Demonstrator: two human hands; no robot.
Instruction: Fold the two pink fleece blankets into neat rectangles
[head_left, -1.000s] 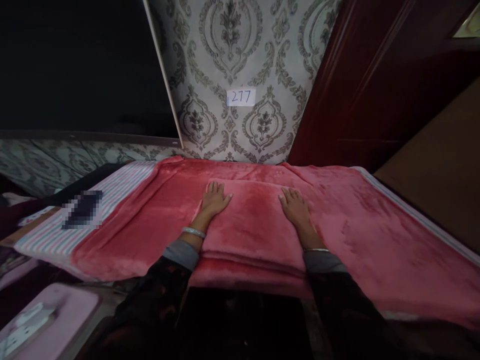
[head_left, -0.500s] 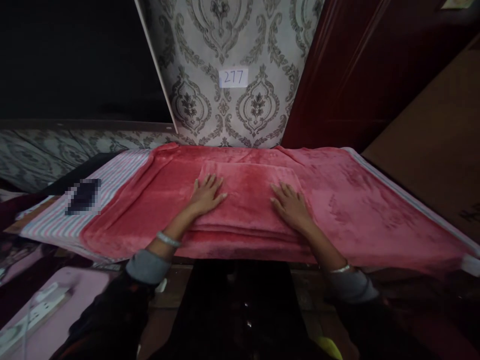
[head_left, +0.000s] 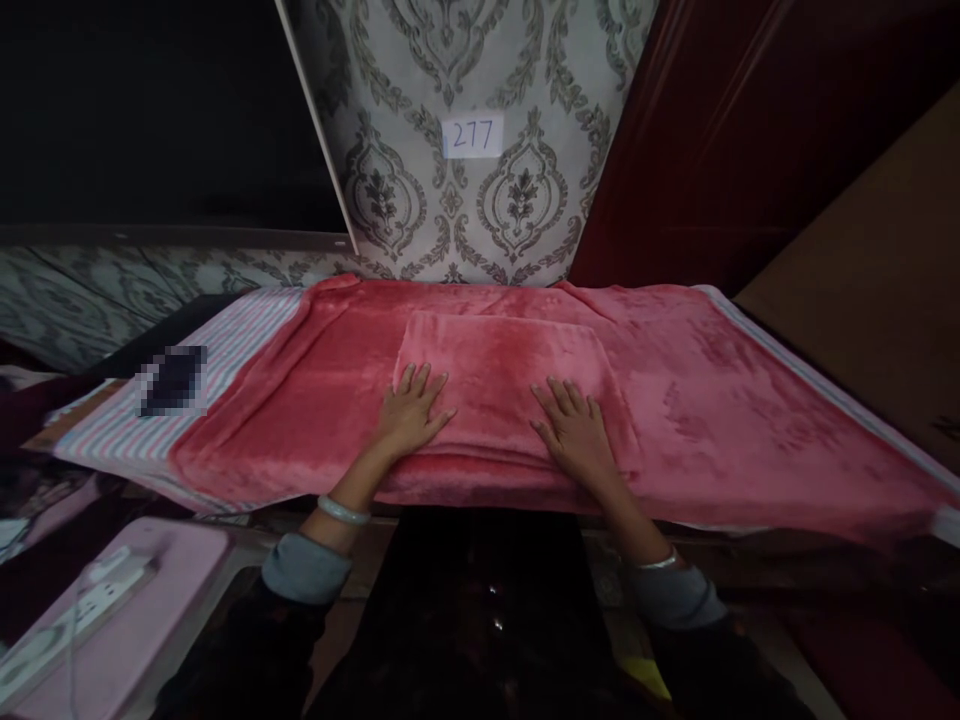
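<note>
Head cam's got a folded red plush cloth (head_left: 499, 370) sitting mid-scene on a bigger red blanket (head_left: 720, 420), toward the near edge. Left hand (head_left: 411, 412) lies flat on its left side, right hand (head_left: 579, 432) flat on its right, fingers spread on both, nothing gripped. Striped fabric (head_left: 244, 318) shows at the left, paper marked 277 (head_left: 472, 135) on the far wall (head_left: 450, 235), white power strip (head_left: 90, 612) near left
</note>
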